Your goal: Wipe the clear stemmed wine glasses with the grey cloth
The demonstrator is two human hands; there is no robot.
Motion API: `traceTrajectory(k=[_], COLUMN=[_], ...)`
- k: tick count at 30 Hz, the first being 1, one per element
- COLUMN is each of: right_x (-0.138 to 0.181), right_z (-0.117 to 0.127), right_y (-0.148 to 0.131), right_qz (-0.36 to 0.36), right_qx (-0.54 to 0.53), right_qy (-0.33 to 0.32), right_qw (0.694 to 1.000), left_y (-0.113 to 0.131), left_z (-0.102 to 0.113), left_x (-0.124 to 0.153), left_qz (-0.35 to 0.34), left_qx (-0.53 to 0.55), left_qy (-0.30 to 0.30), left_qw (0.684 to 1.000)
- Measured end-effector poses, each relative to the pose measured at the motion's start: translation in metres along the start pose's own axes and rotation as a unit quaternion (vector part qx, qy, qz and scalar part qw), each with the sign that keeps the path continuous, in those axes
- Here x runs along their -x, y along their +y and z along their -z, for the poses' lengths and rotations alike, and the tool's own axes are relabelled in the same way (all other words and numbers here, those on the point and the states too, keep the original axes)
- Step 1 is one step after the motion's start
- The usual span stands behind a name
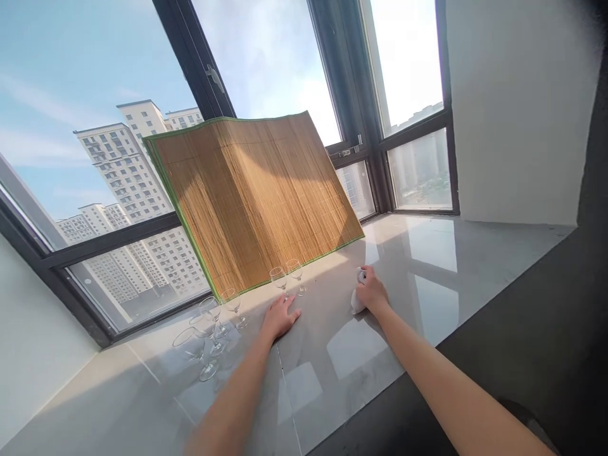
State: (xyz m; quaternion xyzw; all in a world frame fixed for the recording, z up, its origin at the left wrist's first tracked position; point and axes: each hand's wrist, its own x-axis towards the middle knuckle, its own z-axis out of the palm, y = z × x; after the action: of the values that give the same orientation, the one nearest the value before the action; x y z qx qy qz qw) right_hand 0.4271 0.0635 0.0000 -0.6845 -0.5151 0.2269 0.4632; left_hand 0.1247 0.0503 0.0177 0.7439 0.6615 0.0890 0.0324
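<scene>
Right hand (373, 291) curls around a crumpled white cloth (356, 303); left hand (280, 318), spread, seemingly holding nothing, is nearer the upright, clear, stemmed glass (278, 278) at its 12 o'clock.

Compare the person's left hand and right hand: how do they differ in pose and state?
The left hand has its fingers spread; the right hand is curled. The left hand shows nothing in its grip, while the right hand holds a white cloth. The left hand is close to two stemmed glasses; the right hand is farther from them. Both are bare.
</scene>
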Motion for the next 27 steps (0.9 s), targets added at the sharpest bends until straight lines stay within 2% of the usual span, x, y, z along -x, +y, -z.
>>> traceTrajectory(k=[2, 4, 8, 11, 13, 20, 24, 27], right_x=[0.0, 0.0, -0.001, -0.002, -0.002, -0.003, -0.002, -0.001], right_z=[0.0, -0.001, -0.002, -0.003, -0.004, -0.003, -0.001, -0.001], right_y=[0.0, 0.0, 0.002, 0.003, 0.004, 0.005, 0.004, 0.003], right_qz=[0.008, 0.01, 0.009, 0.013, 0.018, 0.013, 0.012, 0.008], right_qx=[0.003, 0.005, 0.007, 0.01, 0.008, 0.012, 0.006, 0.004], right_qy=[0.004, 0.008, 0.009, 0.008, 0.011, 0.007, -0.004, -0.011], right_qw=[1.0, 1.0, 1.0, 1.0, 1.0, 1.0, 1.0, 1.0], left_y=[0.004, 0.005, -0.004, -0.019, -0.028, -0.044, -0.047, -0.044], left_z=[-0.001, -0.002, -0.006, -0.006, -0.006, 0.0, 0.003, 0.0], left_x=[0.0, 0.013, 0.061, 0.094, 0.105, 0.093, 0.089, 0.096], left_qz=[0.004, -0.001, -0.002, 0.055, 0.094, 0.256, 0.291, 0.303], left_qx=[-0.001, -0.001, -0.008, -0.02, -0.029, -0.051, -0.04, -0.055], left_qy=[0.004, 0.012, 0.034, 0.053, 0.057, 0.062, 0.053, 0.084], left_qw=[1.0, 1.0, 0.999, 0.997, 0.993, 0.963, 0.954, 0.948])
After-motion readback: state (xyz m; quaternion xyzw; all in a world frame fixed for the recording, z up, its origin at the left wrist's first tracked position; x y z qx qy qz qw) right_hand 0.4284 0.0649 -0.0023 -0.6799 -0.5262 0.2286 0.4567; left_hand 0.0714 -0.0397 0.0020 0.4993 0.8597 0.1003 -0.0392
